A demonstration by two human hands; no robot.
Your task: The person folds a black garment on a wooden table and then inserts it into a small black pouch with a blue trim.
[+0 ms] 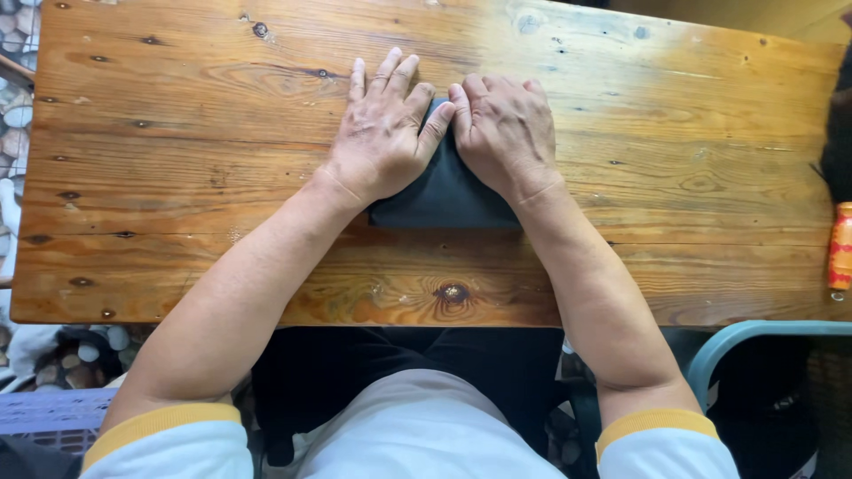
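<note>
Both hands press flat on the dark cloth (444, 197) mid-table (177, 177), left hand (382, 133) spread, right hand (504, 129) with fingers together, so keeping even palm pressure and the edges aligned would likely set the fold crisply.

White short sleeves w/ yellow cuffs, bare forearms; dark trousers, probably.

Looked like outdoor or patio seating spot, home or small eatery; could not tell which. Varnished knotty plank counter (666, 133), worn, rustic. Rounded pebble paving (13, 124) showed past left edge and under counter. Teal plastic chair (754, 333) stood at right. Purple slatted crate (44, 417) sat low left.
</note>
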